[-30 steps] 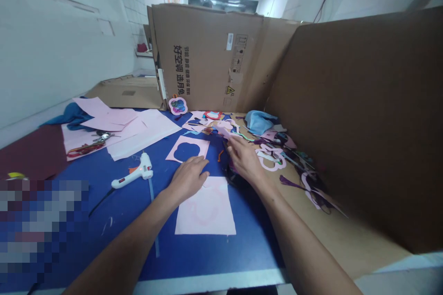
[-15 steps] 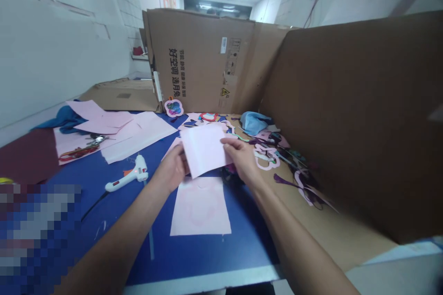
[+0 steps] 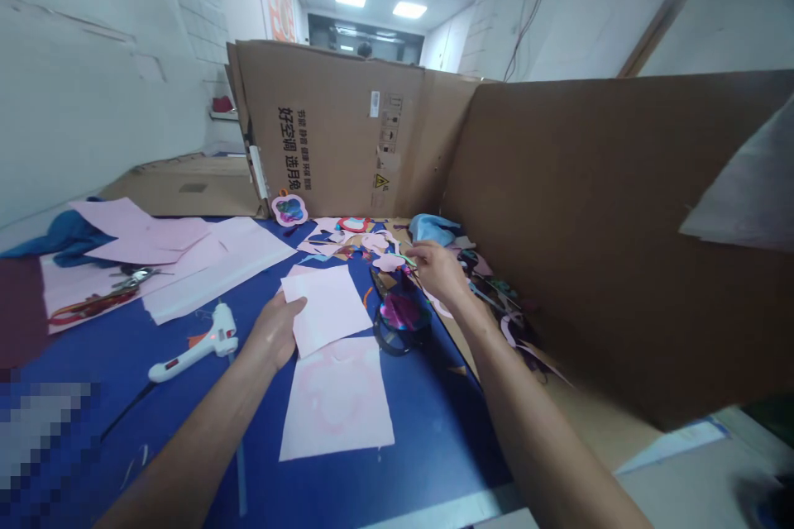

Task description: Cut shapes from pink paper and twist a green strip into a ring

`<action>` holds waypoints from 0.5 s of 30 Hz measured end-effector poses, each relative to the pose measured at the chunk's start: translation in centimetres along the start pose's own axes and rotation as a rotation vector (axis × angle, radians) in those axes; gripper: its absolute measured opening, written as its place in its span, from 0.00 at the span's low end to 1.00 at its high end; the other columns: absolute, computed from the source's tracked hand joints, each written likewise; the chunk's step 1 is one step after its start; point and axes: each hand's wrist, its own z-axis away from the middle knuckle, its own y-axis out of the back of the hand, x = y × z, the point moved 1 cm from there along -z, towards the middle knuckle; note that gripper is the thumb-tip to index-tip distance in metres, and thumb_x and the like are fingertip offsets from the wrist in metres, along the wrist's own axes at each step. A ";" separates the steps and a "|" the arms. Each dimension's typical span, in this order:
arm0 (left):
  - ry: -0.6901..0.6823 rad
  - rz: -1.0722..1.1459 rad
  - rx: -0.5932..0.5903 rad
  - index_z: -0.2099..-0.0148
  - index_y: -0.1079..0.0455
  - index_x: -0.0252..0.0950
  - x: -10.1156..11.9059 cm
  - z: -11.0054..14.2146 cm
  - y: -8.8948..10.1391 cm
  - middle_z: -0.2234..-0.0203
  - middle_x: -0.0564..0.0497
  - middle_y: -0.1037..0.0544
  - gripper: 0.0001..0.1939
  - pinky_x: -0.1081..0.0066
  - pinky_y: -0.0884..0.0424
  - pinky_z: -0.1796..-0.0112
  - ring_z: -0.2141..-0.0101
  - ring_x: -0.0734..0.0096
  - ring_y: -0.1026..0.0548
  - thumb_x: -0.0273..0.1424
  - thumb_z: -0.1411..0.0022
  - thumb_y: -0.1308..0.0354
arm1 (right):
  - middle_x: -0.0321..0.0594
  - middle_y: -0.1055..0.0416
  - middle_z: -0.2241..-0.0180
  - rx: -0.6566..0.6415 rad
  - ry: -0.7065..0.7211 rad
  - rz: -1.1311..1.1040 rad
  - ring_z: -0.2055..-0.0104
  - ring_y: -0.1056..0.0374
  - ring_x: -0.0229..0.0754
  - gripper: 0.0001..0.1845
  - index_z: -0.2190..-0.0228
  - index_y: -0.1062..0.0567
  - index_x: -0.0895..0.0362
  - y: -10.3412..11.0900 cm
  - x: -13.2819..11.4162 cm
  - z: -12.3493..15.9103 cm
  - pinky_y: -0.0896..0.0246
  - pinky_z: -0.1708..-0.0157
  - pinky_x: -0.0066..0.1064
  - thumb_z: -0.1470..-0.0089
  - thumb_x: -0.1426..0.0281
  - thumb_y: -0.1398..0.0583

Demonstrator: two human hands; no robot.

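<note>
My left grip (image 3: 273, 331) is closed on the edge of a pale pink paper sheet (image 3: 323, 307), which hangs just above a second pink sheet (image 3: 335, 405) on the blue surface (image 3: 434, 438), with a hot glue gun (image 3: 198, 351) beside it. My right grip (image 3: 437, 271) is pinched nearly shut beside a pink paper cutout (image 3: 389, 263), though I can't tell whether it holds anything. A cardboard screen (image 3: 328, 124) stands beyond.
</note>
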 end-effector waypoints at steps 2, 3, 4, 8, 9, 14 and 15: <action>0.020 0.016 -0.010 0.50 0.23 0.29 -0.1 0.0 -0.1 0.62 0.37 0.14 0.17 0.53 0.17 0.54 0.58 0.49 0.14 0.16 0.42 0.41 | 0.44 0.26 0.38 -0.119 0.088 0.162 0.39 0.29 0.51 0.23 0.53 0.15 0.53 -0.3 1.0 -0.9 0.37 0.39 0.38 0.41 0.81 0.44; 0.030 0.027 -0.022 0.50 0.23 0.29 -0.1 0.0 -0.2 0.60 0.36 0.14 0.18 0.53 0.17 0.54 0.58 0.48 0.14 0.16 0.42 0.41 | 0.45 0.26 0.38 -0.166 0.128 0.214 0.39 0.29 0.51 0.24 0.51 0.16 0.53 -0.8 1.3 -1.2 0.37 0.39 0.38 0.41 0.81 0.44; 0.041 0.037 -0.032 0.48 0.24 0.29 -0.1 0.1 -0.2 0.59 0.35 0.14 0.19 0.52 0.17 0.54 0.58 0.48 0.14 0.16 0.41 0.41 | 0.44 0.26 0.39 -0.193 0.152 0.250 0.38 0.30 0.51 0.25 0.48 0.17 0.53 -1.2 1.5 -1.4 0.37 0.39 0.37 0.42 0.80 0.43; 0.093 0.067 -0.045 0.43 0.25 0.33 0.4 0.5 -0.6 0.57 0.38 0.14 0.22 0.52 0.16 0.55 0.57 0.49 0.14 0.17 0.39 0.42 | 0.45 0.27 0.38 -0.178 0.055 0.307 0.37 0.32 0.52 0.25 0.44 0.20 0.50 -2.2 3.0 -3.3 0.38 0.38 0.38 0.40 0.77 0.41; 0.093 0.080 -0.039 0.43 0.25 0.32 0.6 0.7 -0.8 0.57 0.37 0.14 0.22 0.53 0.16 0.55 0.56 0.49 0.14 0.17 0.38 0.42 | 0.48 0.28 0.37 -0.161 0.015 0.320 0.36 0.32 0.54 0.24 0.45 0.19 0.51 -2.2 3.7 -4.0 0.39 0.37 0.41 0.40 0.77 0.41; 0.078 0.110 0.007 0.43 0.24 0.31 1.4 1.2 -1.3 0.55 0.38 0.14 0.21 0.55 0.16 0.55 0.54 0.49 0.15 0.16 0.37 0.44 | 0.61 0.34 0.36 -0.094 -0.174 0.300 0.39 0.31 0.66 0.16 0.51 0.16 0.57 -2.0 8.1 -8.0 0.37 0.41 0.60 0.40 0.72 0.36; 0.084 0.109 0.008 0.43 0.24 0.32 1.3 1.2 -1.3 0.54 0.38 0.14 0.21 0.55 0.16 0.54 0.53 0.49 0.15 0.16 0.36 0.44 | 0.60 0.32 0.39 -0.089 -0.160 0.280 0.41 0.29 0.64 0.15 0.51 0.17 0.58 -2.1 8.7 -8.5 0.34 0.43 0.59 0.38 0.70 0.35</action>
